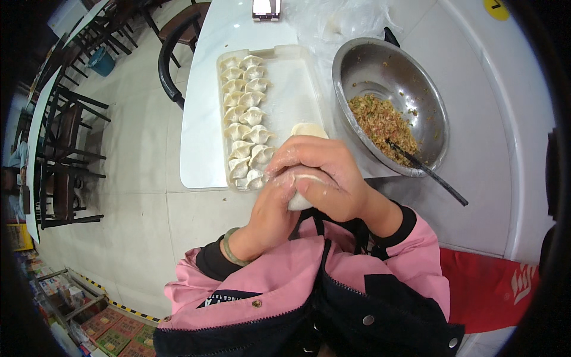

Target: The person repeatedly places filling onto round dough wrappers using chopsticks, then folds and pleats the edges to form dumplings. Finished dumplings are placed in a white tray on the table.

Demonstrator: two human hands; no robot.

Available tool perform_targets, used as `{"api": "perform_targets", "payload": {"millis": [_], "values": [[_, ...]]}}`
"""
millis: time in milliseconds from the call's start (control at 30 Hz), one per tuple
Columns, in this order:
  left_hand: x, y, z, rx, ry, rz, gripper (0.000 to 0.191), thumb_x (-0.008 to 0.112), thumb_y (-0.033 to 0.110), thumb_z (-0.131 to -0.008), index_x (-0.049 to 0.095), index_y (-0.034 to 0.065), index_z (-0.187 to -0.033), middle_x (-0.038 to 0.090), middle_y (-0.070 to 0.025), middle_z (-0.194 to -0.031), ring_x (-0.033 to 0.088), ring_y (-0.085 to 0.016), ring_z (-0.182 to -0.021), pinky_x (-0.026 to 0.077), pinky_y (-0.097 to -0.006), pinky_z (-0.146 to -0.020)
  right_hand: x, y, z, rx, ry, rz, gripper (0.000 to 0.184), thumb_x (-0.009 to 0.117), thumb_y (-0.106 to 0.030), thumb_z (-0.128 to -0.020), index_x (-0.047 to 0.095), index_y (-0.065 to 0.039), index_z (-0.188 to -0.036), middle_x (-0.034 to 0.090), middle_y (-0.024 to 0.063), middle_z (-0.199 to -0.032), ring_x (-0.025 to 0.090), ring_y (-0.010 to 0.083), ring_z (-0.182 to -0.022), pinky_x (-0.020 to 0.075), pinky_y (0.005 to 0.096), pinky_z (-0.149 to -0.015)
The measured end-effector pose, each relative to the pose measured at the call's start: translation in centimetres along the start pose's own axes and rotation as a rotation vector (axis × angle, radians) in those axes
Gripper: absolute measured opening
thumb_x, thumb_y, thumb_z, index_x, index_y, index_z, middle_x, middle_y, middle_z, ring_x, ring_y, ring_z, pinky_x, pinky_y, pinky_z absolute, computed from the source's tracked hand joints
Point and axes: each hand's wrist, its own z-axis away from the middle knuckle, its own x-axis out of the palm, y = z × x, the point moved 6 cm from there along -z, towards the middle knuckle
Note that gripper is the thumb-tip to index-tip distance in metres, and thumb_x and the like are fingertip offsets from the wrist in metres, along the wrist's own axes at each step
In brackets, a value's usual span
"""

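Both floury hands press together around one dumpling (301, 203), whose pale dough shows below the thumbs. My left hand (272, 209) grips it from the left, a bangle on the wrist. From the right my right hand (339, 178) wraps over it, the fingers reaching across to the left one. Just beyond the knuckles, a round dough wrapper (309, 130) lies partly hidden. A shallow plastic tray (294, 89) holds two columns of pleated dumplings (252, 116) along its left side. To its right, a steel bowl (392, 62) contains minced filling (379, 125) with dark chopsticks (432, 176) stuck in.
The white table (200, 147) ends just in front of me. A phone (266, 10) and a crumpled clear plastic bag (339, 20) lie at the back. A black-framed chair (171, 62) stands left of the table. Red cloth (486, 290) is at the lower right.
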Motion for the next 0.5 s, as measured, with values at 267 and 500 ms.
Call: {"api": "perform_targets", "payload": {"millis": [267, 500], "values": [[2.4, 1.8, 1.4, 0.075, 0.036, -0.279, 0.037, 0.033, 0.028, -0.091, 0.051, 0.0011, -0.109, 0.054, -0.0109, -0.109, 0.054, -0.021, -0.104, 0.042, -0.0334, -0.089, 0.5, -2.4, 0.9, -0.174, -0.005, 0.013, 0.029, 0.049, -0.008, -0.064, 0.065, 0.007, -0.083, 0.063, 0.022, -0.08, 0.064, 0.0318, -0.072, 0.0525, 0.035, -0.066], [2.7, -1.7, 2.3, -0.117, -0.041, 0.095, 0.023, 0.034, 0.02, -0.085, 0.048, 0.0045, -0.095, 0.051, -0.0068, -0.092, 0.054, -0.018, -0.089, 0.042, -0.0285, -0.079, 1.2, -2.5, 2.7, -0.436, 0.453, -0.128, 0.012, 0.051, -0.004, -0.063, 0.059, 0.003, -0.068, 0.061, 0.0193, -0.07, 0.061, 0.0294, -0.057, 0.0513, 0.0368, -0.052]]}}
